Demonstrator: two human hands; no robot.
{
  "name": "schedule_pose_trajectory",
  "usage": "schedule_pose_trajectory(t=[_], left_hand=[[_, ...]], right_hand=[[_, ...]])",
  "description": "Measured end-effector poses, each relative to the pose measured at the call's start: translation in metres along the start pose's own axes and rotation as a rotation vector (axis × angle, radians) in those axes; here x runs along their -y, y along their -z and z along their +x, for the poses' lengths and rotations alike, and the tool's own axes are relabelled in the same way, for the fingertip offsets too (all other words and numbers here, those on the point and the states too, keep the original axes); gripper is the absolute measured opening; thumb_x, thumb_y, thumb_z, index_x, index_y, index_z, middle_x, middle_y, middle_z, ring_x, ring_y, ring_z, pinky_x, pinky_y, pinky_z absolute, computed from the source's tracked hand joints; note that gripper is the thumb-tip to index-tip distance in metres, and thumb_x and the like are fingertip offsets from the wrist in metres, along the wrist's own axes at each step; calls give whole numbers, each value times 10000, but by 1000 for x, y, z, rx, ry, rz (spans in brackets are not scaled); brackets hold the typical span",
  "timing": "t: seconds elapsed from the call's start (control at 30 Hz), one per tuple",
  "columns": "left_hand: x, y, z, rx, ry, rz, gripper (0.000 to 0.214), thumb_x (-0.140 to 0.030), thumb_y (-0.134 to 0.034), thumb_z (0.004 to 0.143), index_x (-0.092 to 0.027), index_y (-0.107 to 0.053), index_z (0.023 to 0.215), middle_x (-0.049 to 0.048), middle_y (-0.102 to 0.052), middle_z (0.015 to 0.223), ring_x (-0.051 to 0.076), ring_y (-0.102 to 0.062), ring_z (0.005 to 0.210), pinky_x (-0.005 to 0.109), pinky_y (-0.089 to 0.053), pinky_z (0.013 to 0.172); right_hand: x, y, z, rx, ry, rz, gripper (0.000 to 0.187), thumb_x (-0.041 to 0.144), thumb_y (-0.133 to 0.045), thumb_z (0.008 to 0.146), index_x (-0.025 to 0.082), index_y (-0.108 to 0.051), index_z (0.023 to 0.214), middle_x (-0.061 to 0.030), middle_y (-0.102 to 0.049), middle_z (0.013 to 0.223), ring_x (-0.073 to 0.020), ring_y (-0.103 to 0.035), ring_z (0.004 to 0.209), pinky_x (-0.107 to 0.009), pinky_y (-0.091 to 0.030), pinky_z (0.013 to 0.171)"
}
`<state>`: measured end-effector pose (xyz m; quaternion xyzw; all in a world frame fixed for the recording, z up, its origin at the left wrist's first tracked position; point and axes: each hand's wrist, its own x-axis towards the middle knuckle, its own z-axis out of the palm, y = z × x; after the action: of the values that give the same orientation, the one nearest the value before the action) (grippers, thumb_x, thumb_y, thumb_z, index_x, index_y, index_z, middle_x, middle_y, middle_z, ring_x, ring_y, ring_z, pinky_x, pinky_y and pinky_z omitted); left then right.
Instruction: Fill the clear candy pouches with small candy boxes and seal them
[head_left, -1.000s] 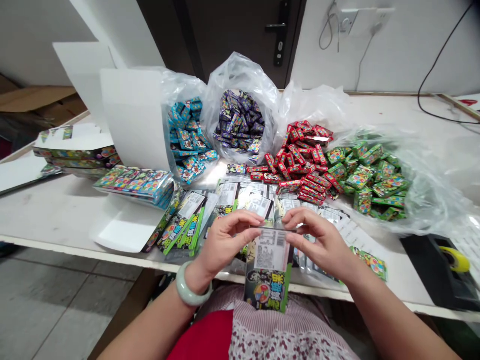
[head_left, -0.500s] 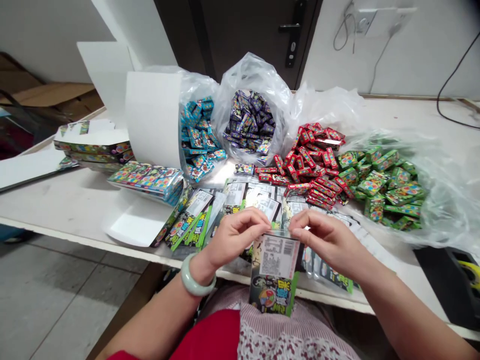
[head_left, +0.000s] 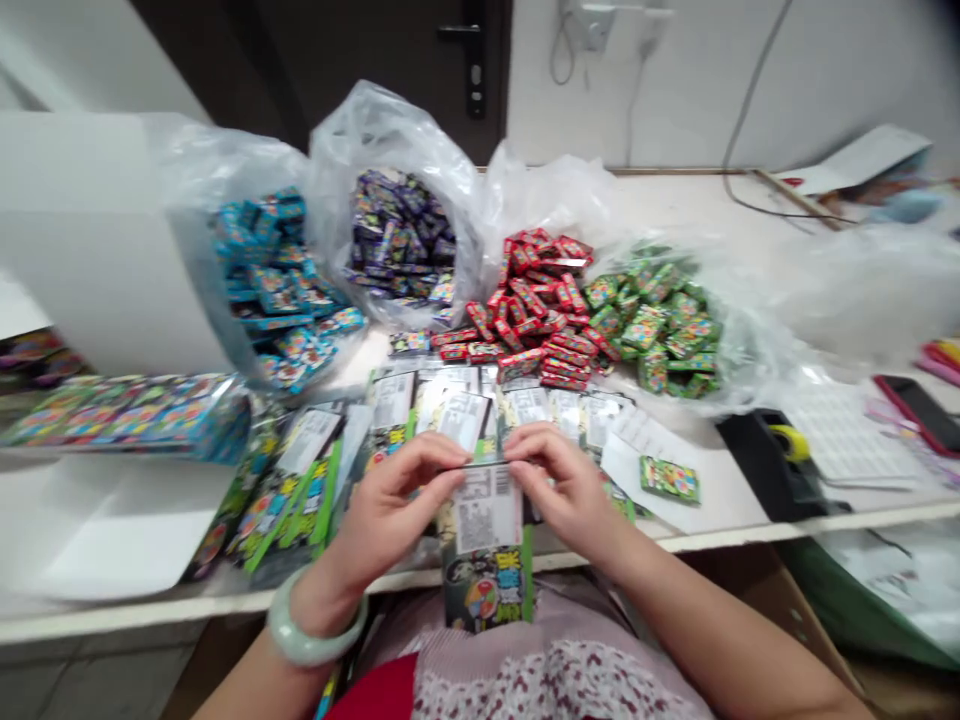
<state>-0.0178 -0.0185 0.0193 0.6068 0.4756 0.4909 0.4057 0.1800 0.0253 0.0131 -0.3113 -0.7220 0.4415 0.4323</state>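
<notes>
L-arm jade bangle (head_left: 313,630), red clothing (head_left: 379,690) w/ pink floral apron (head_left: 525,685)

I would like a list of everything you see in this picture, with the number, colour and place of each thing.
Plastic bags: four, clear, along the back of the white table.
Blue boxes: many, in the left bag.
Purple boxes: many, in the next bag.
Red boxes: many, heaped before the third bag.
Green boxes: many, in the right bag.
Barcoded packets: many, spread at the table's front.
Tape dispenser: one, black with yellow tape, right.
Phone: one, red-edged, far right.
Held packet: one, black and green, white label, between the hands.
Left hand: pinching the packet, pale green bangle on the wrist.
Right hand: pinching the packet's top.
</notes>
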Motion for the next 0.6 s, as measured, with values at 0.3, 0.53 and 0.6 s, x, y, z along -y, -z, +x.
schedule_pose_trajectory(t=[0.3, 0.53, 0.6], left_hand=[[9, 3, 10, -179, 136, 186, 24, -281, -657, 835, -262, -648, 848, -20, -670, 931, 157, -626, 837, 233, -518, 701], [14, -1, 13, -191, 150, 182, 29, -307, -672, 819, -283, -658, 827, -41, -669, 920, 168, -617, 841, 264, -514, 701], [14, -2, 13, -206, 146, 186, 30, -306, -670, 818, -280, -657, 821, -42, -668, 908, 164, -617, 829, 263, -511, 697]], right_hand=[[-65, 121, -12, -206, -427, -576, 206, 272, -474, 920, 194, -609, 1055, -82, -657, 1056, -181, -613, 981, -322, -490, 845], [-113, 177, -27, -260, -604, -821, 138, 222, -566, 839, 163, -690, 828, -110, -672, 922, -223, -597, 869, -356, -425, 838], [-117, 172, -29, -265, -617, -811, 132, 237, -566, 833, 184, -684, 805, -74, -676, 851, -210, -597, 820, -331, -433, 788]])
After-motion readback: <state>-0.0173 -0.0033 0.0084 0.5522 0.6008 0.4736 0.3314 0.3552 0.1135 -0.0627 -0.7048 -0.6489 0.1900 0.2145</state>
